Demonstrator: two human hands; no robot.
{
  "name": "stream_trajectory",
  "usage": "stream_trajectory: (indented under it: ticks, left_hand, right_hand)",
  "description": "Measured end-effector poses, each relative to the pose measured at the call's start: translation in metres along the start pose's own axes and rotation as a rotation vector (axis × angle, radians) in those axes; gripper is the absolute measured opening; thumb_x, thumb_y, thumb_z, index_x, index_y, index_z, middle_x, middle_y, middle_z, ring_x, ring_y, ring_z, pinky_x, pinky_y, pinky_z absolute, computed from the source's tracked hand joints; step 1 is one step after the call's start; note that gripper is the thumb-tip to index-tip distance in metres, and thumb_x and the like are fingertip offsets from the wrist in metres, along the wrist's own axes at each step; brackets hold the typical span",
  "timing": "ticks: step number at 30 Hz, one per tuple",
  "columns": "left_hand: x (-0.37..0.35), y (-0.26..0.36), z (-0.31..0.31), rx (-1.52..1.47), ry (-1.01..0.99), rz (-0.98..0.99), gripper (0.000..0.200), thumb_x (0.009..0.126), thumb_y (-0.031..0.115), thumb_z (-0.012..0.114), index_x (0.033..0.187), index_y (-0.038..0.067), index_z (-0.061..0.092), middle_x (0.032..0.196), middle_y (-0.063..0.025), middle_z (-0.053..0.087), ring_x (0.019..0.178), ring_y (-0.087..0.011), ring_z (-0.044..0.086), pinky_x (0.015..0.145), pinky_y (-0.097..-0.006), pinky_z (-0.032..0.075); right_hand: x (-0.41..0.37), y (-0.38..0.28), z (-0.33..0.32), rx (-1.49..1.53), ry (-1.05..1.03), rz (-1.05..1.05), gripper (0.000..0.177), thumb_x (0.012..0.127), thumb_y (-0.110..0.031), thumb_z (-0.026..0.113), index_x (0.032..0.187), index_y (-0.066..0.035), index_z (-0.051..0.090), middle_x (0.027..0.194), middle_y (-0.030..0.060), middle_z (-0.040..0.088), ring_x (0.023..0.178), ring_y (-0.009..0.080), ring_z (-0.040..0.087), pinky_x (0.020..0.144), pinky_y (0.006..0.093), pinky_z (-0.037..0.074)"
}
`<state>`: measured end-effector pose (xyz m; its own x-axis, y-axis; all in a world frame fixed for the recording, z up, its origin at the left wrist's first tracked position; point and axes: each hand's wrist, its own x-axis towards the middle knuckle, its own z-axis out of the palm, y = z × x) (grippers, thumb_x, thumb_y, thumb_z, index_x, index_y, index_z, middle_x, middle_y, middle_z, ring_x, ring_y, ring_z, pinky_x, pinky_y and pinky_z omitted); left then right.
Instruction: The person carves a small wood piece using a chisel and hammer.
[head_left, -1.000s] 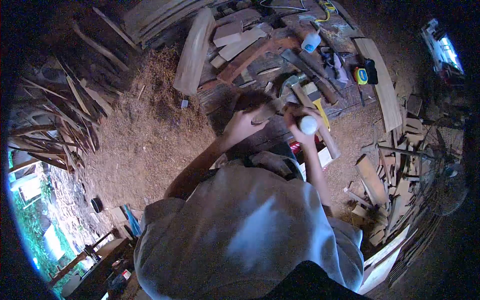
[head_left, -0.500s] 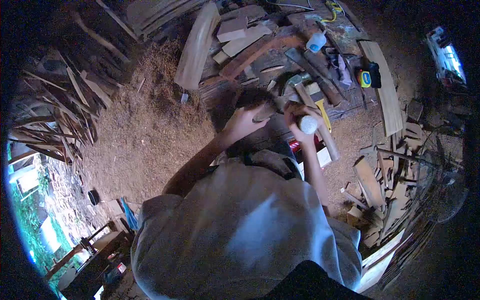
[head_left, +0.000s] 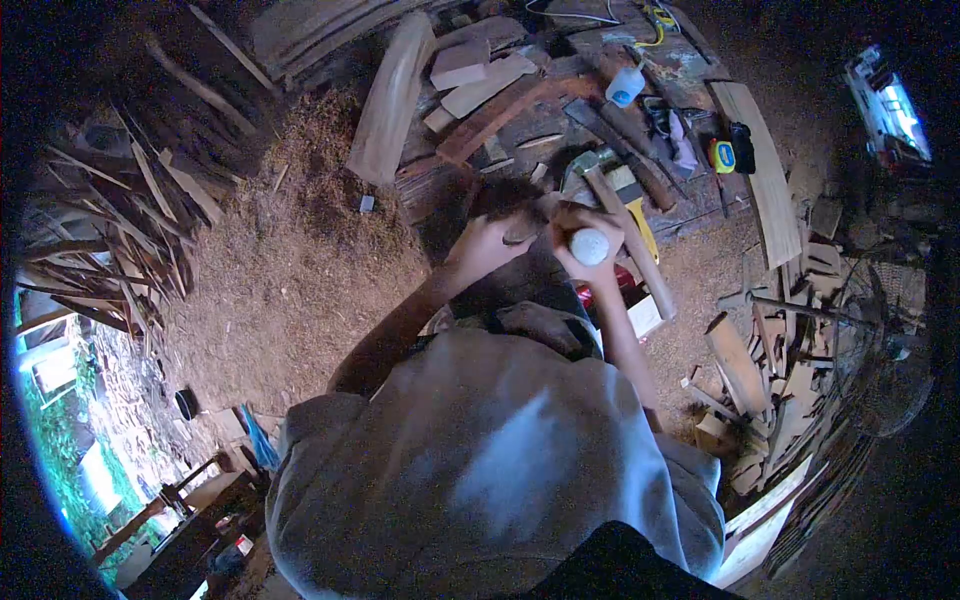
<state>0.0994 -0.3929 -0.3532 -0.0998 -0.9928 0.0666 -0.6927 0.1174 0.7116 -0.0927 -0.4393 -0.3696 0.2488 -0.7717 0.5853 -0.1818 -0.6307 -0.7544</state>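
Observation:
My left hand (head_left: 482, 250) is closed round a brown piece of wood (head_left: 520, 233), held in front of my body. Close to its right, my right hand (head_left: 596, 264) wraps round an object with a pale round end (head_left: 589, 246) facing up at me; the rest of it is hidden in the fist, so I cannot tell its kind. Just beyond the right hand lies a hammer (head_left: 622, 220), its wooden handle slanting down to the right. A tool with a yellow handle (head_left: 643, 228) rests alongside that handle.
Several boards and offcuts (head_left: 488, 92) cover the bench ahead, with a white bottle (head_left: 625, 87) and a yellow-blue tape measure (head_left: 722, 156) toward the right. Wood shavings (head_left: 300, 270) are heaped on the left. Scrap wood (head_left: 740, 365) piles up at the right beside a wire fan guard (head_left: 888, 392).
My right hand has moved slightly left, closer to my left hand, with the pale-ended object still in it. The left hand stays nearly in place, still gripping the piece of wood.

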Motion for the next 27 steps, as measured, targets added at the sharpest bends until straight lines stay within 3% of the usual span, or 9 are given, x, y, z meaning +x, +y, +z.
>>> stream_trajectory:
  ticks: [6, 7, 8, 10, 11, 15, 18, 22, 27]
  left_hand:
    - [-0.001, -0.002, 0.001, -0.057, -0.008, -0.036, 0.035, 0.075, 0.029, 0.071, 0.103, 0.009, 0.065, 0.081, -0.0184, 0.065, 0.075, -0.0372, 0.063, 0.066, -0.0428, 0.053]
    - [0.0, -0.008, 0.005, -0.073, -0.016, -0.026, 0.035, 0.075, 0.028, 0.071, 0.104, 0.009, 0.065, 0.081, -0.0187, 0.065, 0.076, -0.0373, 0.063, 0.067, -0.0428, 0.053]
    - [0.001, -0.012, 0.008, -0.089, -0.023, -0.012, 0.035, 0.075, 0.028, 0.071, 0.104, 0.009, 0.065, 0.081, -0.0191, 0.065, 0.076, -0.0374, 0.063, 0.067, -0.0428, 0.053]
    - [0.001, -0.015, 0.01, -0.105, -0.006, 0.024, 0.035, 0.075, 0.028, 0.071, 0.104, 0.008, 0.064, 0.082, -0.0193, 0.065, 0.077, -0.0371, 0.063, 0.068, -0.0426, 0.053]
    - [0.0, -0.017, 0.012, -0.12, 0.012, 0.055, 0.036, 0.075, 0.028, 0.071, 0.105, 0.008, 0.064, 0.082, -0.0194, 0.065, 0.077, -0.0369, 0.063, 0.069, -0.0424, 0.053]
    - [0.0, -0.01, 0.01, -0.157, 0.093, 0.049, 0.036, 0.075, 0.028, 0.071, 0.102, 0.005, 0.064, 0.083, -0.0188, 0.065, 0.077, -0.0364, 0.063, 0.07, -0.0416, 0.053]
    - [0.002, -0.004, 0.004, -0.165, 0.067, 0.032, 0.036, 0.075, 0.028, 0.071, 0.101, 0.003, 0.063, 0.086, -0.0186, 0.066, 0.078, -0.0363, 0.063, 0.071, -0.0411, 0.053]
    - [0.001, -0.005, 0.006, -0.152, 0.047, -0.023, 0.037, 0.075, 0.028, 0.071, 0.102, 0.003, 0.064, 0.089, -0.0195, 0.065, 0.082, -0.0366, 0.063, 0.072, -0.0412, 0.052]
    - [0.004, -0.006, 0.006, -0.129, 0.038, -0.001, 0.035, 0.076, 0.027, 0.07, 0.101, 0.003, 0.065, 0.09, -0.0207, 0.065, 0.084, -0.0373, 0.062, 0.075, -0.0405, 0.052]
  right_hand:
    - [0.001, -0.007, -0.023, 0.024, -0.004, 0.021, 0.052, 0.051, -0.032, 0.081, 0.091, -0.005, 0.063, 0.082, 0.0092, 0.068, 0.077, 0.0253, 0.065, 0.08, 0.0343, 0.045]
    - [0.017, -0.021, -0.019, 0.123, 0.036, -0.054, 0.022, 0.06, -0.011, 0.07, 0.076, 0.0, 0.059, 0.069, 0.0072, 0.061, 0.063, 0.0206, 0.06, 0.069, 0.0295, 0.051]
    - [0.011, -0.016, -0.015, 0.123, 0.036, -0.054, 0.022, 0.06, -0.011, 0.07, 0.076, 0.0, 0.059, 0.069, 0.0072, 0.061, 0.063, 0.0206, 0.06, 0.069, 0.0295, 0.051]
    - [0.003, -0.01, -0.006, 0.012, -0.096, 0.122, 0.05, 0.052, -0.031, 0.081, 0.091, -0.005, 0.063, 0.082, 0.009, 0.068, 0.075, 0.0247, 0.066, 0.077, 0.0335, 0.048]
    - [0.004, -0.004, -0.008, -0.126, -0.089, -0.09, 0.051, 0.051, -0.032, 0.081, 0.092, -0.005, 0.063, 0.082, 0.0093, 0.068, 0.073, 0.0246, 0.066, 0.073, 0.0319, 0.05]
    - [0.016, -0.026, -0.018, 0.088, -0.105, 0.015, 0.048, 0.052, -0.035, 0.079, 0.088, -0.005, 0.066, 0.078, 0.0077, 0.068, 0.071, 0.0224, 0.065, 0.075, 0.032, 0.047]
    - [-0.003, 0.011, -0.007, -0.127, -0.025, 0.035, 0.043, 0.053, -0.033, 0.078, 0.084, -0.005, 0.067, 0.073, 0.0061, 0.068, 0.07, 0.0223, 0.066, 0.074, 0.0316, 0.049]
    - [0.012, -0.016, -0.014, 0.113, -0.017, 0.008, 0.042, 0.051, -0.03, 0.079, 0.084, -0.005, 0.067, 0.078, 0.0058, 0.069, 0.071, 0.0217, 0.065, 0.077, 0.0343, 0.045]
    - [-0.006, 0.013, -0.001, -0.017, 0.001, 0.111, 0.045, 0.051, -0.033, 0.081, 0.084, -0.005, 0.067, 0.075, 0.0066, 0.067, 0.072, 0.0209, 0.063, 0.081, 0.0338, 0.041]
